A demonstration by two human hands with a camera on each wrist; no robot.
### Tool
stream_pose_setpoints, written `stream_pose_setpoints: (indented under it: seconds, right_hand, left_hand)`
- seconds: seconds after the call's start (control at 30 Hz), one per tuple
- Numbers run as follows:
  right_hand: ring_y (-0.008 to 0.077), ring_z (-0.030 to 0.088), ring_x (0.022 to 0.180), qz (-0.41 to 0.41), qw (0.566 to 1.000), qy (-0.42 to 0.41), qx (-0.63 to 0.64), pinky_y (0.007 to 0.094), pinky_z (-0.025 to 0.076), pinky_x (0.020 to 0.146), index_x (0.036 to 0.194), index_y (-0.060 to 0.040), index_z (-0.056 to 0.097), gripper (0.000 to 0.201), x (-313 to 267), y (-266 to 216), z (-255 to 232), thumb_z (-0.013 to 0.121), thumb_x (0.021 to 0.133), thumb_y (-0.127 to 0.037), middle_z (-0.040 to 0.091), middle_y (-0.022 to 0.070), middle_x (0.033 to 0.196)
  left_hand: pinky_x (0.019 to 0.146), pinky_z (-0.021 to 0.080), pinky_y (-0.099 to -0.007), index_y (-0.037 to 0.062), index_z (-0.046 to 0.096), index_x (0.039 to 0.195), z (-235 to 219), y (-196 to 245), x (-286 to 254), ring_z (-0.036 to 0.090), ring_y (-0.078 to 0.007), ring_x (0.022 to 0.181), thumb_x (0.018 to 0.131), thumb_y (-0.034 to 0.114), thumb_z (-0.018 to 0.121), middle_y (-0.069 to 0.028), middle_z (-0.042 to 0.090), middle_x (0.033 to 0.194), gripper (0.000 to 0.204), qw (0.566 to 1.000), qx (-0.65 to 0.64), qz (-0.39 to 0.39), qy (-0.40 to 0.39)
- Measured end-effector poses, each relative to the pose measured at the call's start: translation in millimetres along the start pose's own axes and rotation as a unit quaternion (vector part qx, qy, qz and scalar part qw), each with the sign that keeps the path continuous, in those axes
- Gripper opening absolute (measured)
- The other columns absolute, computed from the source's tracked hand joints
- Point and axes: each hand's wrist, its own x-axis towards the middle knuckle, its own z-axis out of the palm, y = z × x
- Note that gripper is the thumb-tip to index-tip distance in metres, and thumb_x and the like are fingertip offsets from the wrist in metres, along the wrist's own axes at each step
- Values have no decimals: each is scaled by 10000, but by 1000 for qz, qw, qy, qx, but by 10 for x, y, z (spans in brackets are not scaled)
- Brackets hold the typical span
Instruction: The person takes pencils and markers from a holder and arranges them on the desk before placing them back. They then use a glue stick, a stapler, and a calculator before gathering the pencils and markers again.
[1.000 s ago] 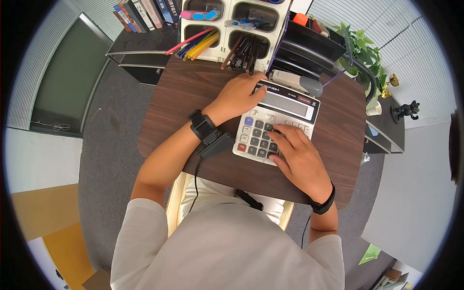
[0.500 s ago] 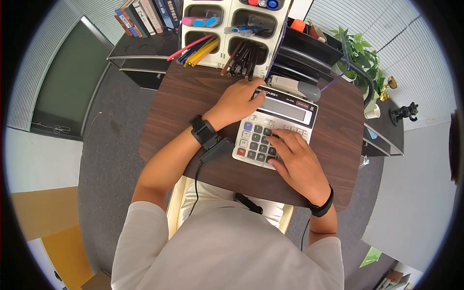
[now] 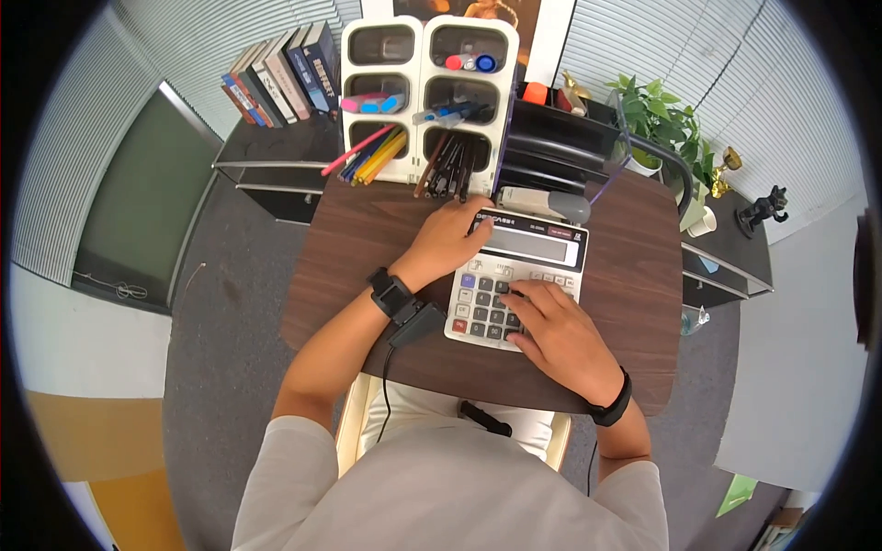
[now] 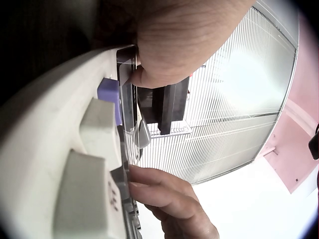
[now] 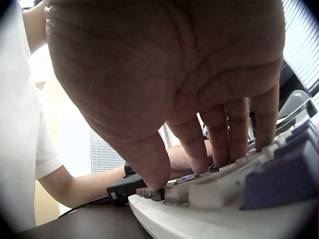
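Touching calculator (image 3: 525,243) keys (image 3: 480,313), right hand (image 3: 571,347), grip wide; left hand (image 3: 441,244) on calculator, grip unclear.

Grey flr (image 3: 230,367), wht blinds (image 3: 230,73).

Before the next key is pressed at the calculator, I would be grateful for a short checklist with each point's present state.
1. Calculator on the desk, keys facing up: ok.
2. Left hand at the calculator's upper left corner, thumb on its top face: ok.
3. Right hand over the keys, fingers bent down towards them: ok.
4. Display showing the right figure: cannot tell; no digits are readable.
5. Intended key under the right fingertip: cannot tell; the fingers hide several keys.
6. Black cable off the keys: ok; it hangs past the desk's front edge.
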Motion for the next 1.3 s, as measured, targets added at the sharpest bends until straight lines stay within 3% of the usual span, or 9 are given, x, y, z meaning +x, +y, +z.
stream_pose_setpoints:
  seconds: [1.3]
  right_hand:
    - [282, 503, 1132, -22, 1000, 8, -15, 399, 466, 931, 1167, -16, 572, 393, -30, 6, 14, 672, 810, -147, 516, 107, 1215]
  left_hand:
    - [818, 451, -443, 37, 539, 1094, -6, 1, -4, 590, -399, 948, 912, 205, 514, -203, 620, 1022, 249, 1000, -3, -8, 0]
